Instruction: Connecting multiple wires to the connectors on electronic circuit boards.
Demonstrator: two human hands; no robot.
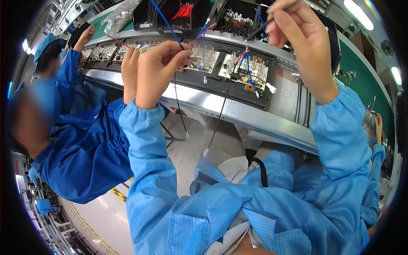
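My left hand [159,68] is pinched closed on a thin wire over the row of circuit boards. A blue wire [166,19] runs up from its fingers, and a black wire [180,104] hangs below it with a pale connector at the end. Raised at the right, my right hand [299,40] grips a dark, thin, stick-like tool [259,30] that slants down to the left. Under its tip stands a circuit board [253,68] in a black tray, with a small display and blue, red and black wires. A blue wire with a white plug [205,78] lies over the neighbouring board.
Black bins [235,21] of cables and red wires line the back, beside a clear plastic bag [121,17]. A metal rail [204,100] runs along the near edge. At my left a co-worker in dark blue [89,153] reaches in close to my left hand; another person's hand [378,125] is far right.
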